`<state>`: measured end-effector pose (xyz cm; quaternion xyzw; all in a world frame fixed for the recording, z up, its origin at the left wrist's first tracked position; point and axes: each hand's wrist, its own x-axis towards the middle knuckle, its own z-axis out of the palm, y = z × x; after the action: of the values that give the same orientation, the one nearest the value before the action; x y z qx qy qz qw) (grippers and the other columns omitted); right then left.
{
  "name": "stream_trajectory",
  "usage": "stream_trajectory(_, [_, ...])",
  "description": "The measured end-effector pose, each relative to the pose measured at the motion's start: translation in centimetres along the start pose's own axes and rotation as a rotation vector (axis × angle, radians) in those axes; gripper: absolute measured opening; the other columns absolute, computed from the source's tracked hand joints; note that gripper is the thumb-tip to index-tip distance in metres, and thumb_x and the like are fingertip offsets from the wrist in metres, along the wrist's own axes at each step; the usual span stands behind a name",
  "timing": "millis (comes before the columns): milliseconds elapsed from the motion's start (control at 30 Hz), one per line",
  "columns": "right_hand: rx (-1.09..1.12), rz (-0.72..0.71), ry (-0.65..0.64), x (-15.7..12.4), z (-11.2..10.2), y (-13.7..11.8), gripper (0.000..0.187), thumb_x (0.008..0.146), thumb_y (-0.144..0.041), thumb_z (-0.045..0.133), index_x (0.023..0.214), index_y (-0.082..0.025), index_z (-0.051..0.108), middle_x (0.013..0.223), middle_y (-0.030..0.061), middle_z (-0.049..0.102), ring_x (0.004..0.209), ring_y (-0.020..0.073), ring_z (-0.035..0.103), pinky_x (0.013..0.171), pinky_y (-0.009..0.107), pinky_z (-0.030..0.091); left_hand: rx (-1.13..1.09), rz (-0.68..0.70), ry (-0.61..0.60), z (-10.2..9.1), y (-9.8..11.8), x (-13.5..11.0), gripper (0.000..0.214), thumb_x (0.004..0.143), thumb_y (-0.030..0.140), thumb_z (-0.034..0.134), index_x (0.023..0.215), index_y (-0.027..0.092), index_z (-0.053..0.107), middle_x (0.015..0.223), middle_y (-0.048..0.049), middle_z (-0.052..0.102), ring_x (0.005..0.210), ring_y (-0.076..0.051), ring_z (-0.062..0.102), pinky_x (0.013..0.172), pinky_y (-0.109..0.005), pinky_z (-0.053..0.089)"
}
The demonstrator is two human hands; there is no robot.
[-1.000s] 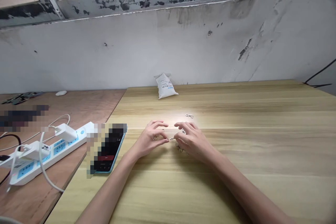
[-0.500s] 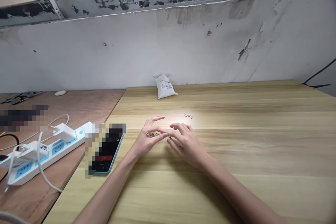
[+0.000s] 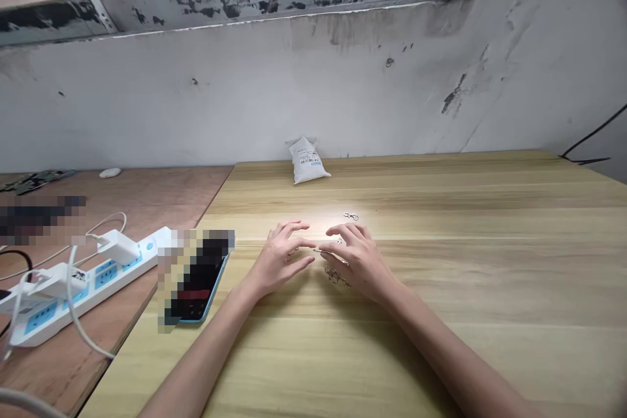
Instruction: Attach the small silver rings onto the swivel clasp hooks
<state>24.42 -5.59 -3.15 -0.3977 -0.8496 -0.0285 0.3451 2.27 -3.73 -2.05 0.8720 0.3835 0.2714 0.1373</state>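
Note:
My left hand (image 3: 280, 258) and my right hand (image 3: 356, 260) meet over the middle of the light wooden table (image 3: 441, 287). Both pinch a small metal ring piece (image 3: 318, 251) stretched between their fingertips. A small ring shows at my left fingers, and a little cluster of metal rings (image 3: 336, 276) hangs under my right palm. Another small ring piece (image 3: 351, 216) lies on the table just beyond my right hand.
A small white bag (image 3: 306, 162) leans by the wall at the back. A phone (image 3: 196, 287) lies at the table's left edge. On the brown table to the left sit a white and blue power strip (image 3: 78, 284) with chargers and cables.
My hands drew close together half a second ago, then spread slightly apart again, with the metal piece stretched between the fingertips. My right hand shifted a little away from me.

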Motion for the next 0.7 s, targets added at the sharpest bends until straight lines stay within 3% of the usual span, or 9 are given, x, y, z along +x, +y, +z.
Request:
stream_trajectory(300, [-0.056, -0.068, -0.006, -0.1, 0.0, 0.4, 0.017, 0.095, -0.03, 0.055, 0.098, -0.028, 0.072, 0.103, 0.0067, 0.064, 0.095, 0.0203, 0.054, 0.091, 0.039, 0.037, 0.036, 0.081, 0.099, -0.6, 0.6, 0.2, 0.01, 0.089, 0.025, 0.063, 0.086, 0.027, 0.073, 0.124, -0.0035, 0.061, 0.127, -0.027, 0.045, 0.102, -0.045, 0.037])
stream_trajectory(467, [-0.227, -0.126, 0.06, 0.3, 0.2, -0.7, 0.02, 0.093, -0.016, 0.053, 0.1, -0.024, 0.07, 0.094, 0.0066, 0.066, 0.09, 0.0204, 0.053, 0.092, 0.038, 0.036, -0.216, -0.08, 0.195, -0.6, 0.8, 0.3, 0.008, 0.088, 0.028, 0.065, 0.084, 0.025, 0.071, 0.124, -0.0043, 0.06, 0.129, -0.025, 0.045, 0.11, -0.045, 0.034])
stream_trajectory(567, [-0.288, -0.132, 0.086, 0.5, 0.5, -1.6, 0.021, 0.091, -0.012, 0.051, 0.099, -0.021, 0.069, 0.089, 0.0064, 0.067, 0.087, 0.0204, 0.053, 0.091, 0.036, 0.035, -0.379, -0.214, 0.176, -0.1, 0.6, 0.3, 0.011, 0.088, 0.033, 0.064, 0.084, 0.024, 0.07, 0.126, -0.005, 0.058, 0.127, -0.024, 0.048, 0.109, -0.043, 0.037])
stream_trajectory(700, [-0.267, -0.044, -0.002, 0.8, 0.0, 0.0, 0.02, 0.095, -0.017, 0.05, 0.098, -0.021, 0.069, 0.091, 0.0062, 0.067, 0.087, 0.02, 0.054, 0.088, 0.036, 0.036, -0.293, -0.292, 0.126, -0.2, -0.3, 0.4, 0.016, 0.09, 0.036, 0.06, 0.094, 0.024, 0.069, 0.128, -0.007, 0.056, 0.124, -0.025, 0.049, 0.109, -0.045, 0.036])
